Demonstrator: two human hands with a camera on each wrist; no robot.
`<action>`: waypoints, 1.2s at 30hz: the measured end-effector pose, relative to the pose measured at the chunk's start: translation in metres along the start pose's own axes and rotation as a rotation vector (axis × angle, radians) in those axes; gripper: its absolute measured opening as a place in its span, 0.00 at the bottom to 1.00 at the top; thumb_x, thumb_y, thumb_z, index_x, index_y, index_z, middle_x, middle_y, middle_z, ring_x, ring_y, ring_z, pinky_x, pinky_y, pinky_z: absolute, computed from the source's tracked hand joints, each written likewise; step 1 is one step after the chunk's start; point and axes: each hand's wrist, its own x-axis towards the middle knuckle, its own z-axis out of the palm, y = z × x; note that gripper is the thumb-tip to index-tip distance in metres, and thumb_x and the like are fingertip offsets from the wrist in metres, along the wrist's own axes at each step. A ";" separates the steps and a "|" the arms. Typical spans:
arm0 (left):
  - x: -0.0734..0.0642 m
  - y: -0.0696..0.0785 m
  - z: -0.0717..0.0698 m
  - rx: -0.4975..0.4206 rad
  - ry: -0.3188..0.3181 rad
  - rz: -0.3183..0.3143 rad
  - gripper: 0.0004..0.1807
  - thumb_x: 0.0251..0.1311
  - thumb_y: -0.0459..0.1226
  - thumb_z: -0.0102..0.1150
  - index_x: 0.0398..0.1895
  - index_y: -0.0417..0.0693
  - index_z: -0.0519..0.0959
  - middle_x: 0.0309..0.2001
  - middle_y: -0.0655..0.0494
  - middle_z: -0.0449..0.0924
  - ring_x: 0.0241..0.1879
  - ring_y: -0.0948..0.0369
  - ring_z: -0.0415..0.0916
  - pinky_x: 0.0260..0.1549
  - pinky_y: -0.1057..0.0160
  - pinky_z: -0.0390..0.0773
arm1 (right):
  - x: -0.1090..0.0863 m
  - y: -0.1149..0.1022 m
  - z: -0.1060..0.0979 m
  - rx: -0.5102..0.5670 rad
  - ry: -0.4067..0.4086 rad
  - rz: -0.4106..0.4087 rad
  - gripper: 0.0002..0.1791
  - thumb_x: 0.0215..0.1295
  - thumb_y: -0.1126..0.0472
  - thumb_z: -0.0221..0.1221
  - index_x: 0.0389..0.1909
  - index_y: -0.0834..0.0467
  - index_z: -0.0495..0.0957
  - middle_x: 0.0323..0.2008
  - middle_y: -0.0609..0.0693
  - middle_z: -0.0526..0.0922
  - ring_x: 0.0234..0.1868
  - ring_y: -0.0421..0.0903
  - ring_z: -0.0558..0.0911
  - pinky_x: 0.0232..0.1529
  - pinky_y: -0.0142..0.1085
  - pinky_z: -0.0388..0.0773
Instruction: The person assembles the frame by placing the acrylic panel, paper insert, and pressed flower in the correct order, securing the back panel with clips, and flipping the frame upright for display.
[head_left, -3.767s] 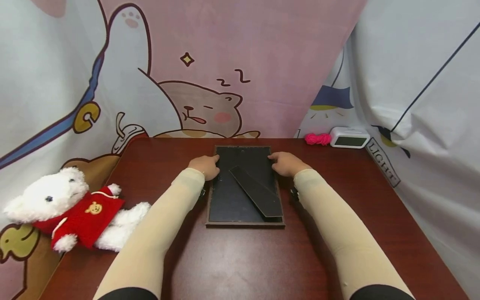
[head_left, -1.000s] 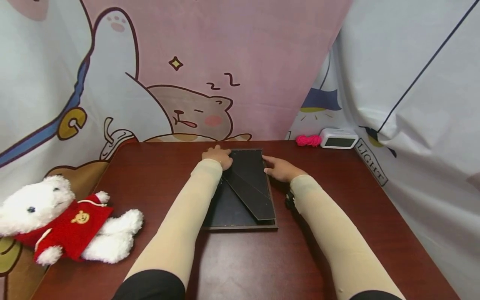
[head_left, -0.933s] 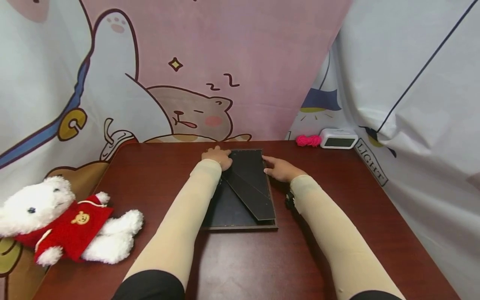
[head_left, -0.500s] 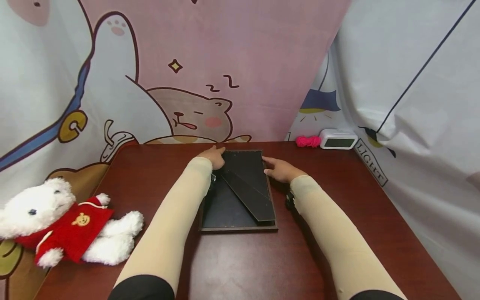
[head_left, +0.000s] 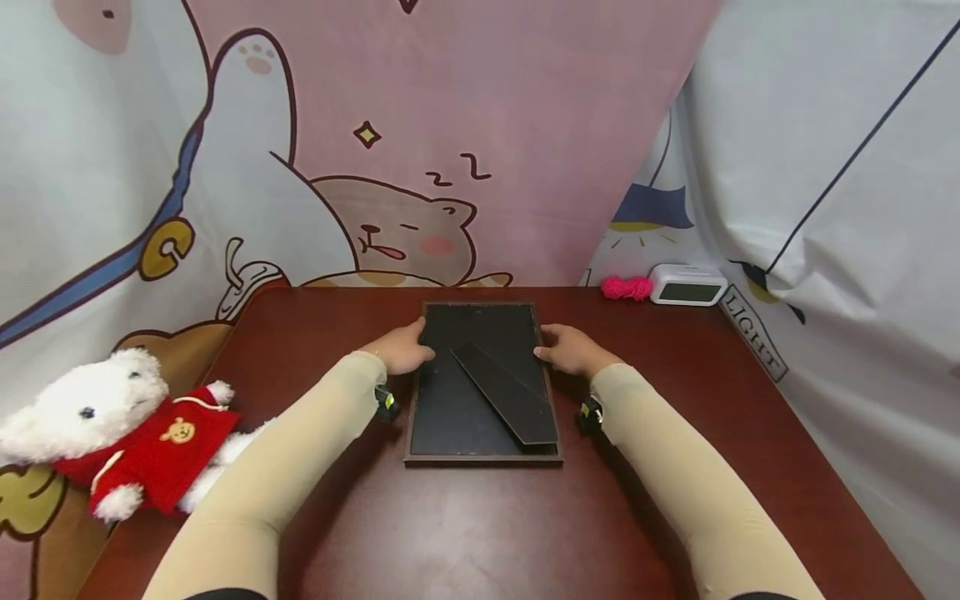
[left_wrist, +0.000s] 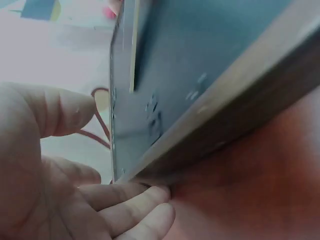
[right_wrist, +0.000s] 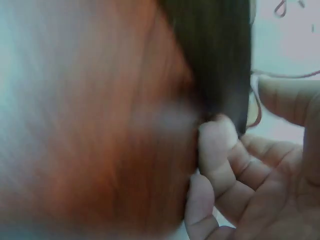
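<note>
A picture frame (head_left: 468, 324) lies face down in the middle of the table, its black back and slanting support leg (head_left: 507, 398) upward. My left hand (head_left: 402, 348) is at the frame's left edge. In the left wrist view its fingers (left_wrist: 131, 210) reach the frame's side (left_wrist: 215, 117) near the tabletop, fairly straight, with the thumb spread apart. At the opposite edge is my right hand (head_left: 573, 348). The right wrist view, blurred, shows its fingers (right_wrist: 216, 147) curled at the bottom of the frame's dark side (right_wrist: 217, 55), the thumb standing off.
A white plush bear (head_left: 90, 407) in a red top lies at the table's left edge, partly behind my left sleeve. Pink yarn (head_left: 627, 288) and a white digital clock (head_left: 687, 285) stand at the back right. Printed cloth (head_left: 540, 167) hangs behind the brown table (head_left: 465, 533).
My left hand has come from the frame's far left corner down to its left edge, nearer to me. My right hand stays at the right edge. The head view has shifted slightly.
</note>
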 end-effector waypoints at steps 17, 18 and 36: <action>-0.031 -0.010 0.038 -0.156 0.150 0.052 0.45 0.77 0.39 0.53 0.87 0.43 0.40 0.84 0.39 0.50 0.80 0.41 0.57 0.77 0.42 0.60 | -0.059 -0.023 0.021 0.029 -0.031 -0.046 0.66 0.62 0.34 0.71 0.86 0.58 0.41 0.81 0.67 0.58 0.80 0.65 0.62 0.76 0.62 0.62; -0.031 -0.010 0.038 -0.169 0.163 0.061 0.44 0.77 0.38 0.53 0.87 0.43 0.40 0.84 0.37 0.50 0.80 0.41 0.57 0.77 0.42 0.60 | -0.059 -0.022 0.020 0.043 -0.025 -0.045 0.66 0.62 0.35 0.71 0.86 0.58 0.41 0.81 0.67 0.58 0.80 0.65 0.63 0.76 0.62 0.63; -0.041 -0.015 0.037 -0.360 0.418 0.169 0.41 0.77 0.28 0.48 0.87 0.47 0.45 0.84 0.43 0.53 0.71 0.43 0.71 0.67 0.44 0.75 | -0.060 -0.025 0.022 0.099 0.153 -0.176 0.74 0.55 0.50 0.80 0.87 0.46 0.33 0.86 0.57 0.47 0.83 0.62 0.56 0.77 0.63 0.59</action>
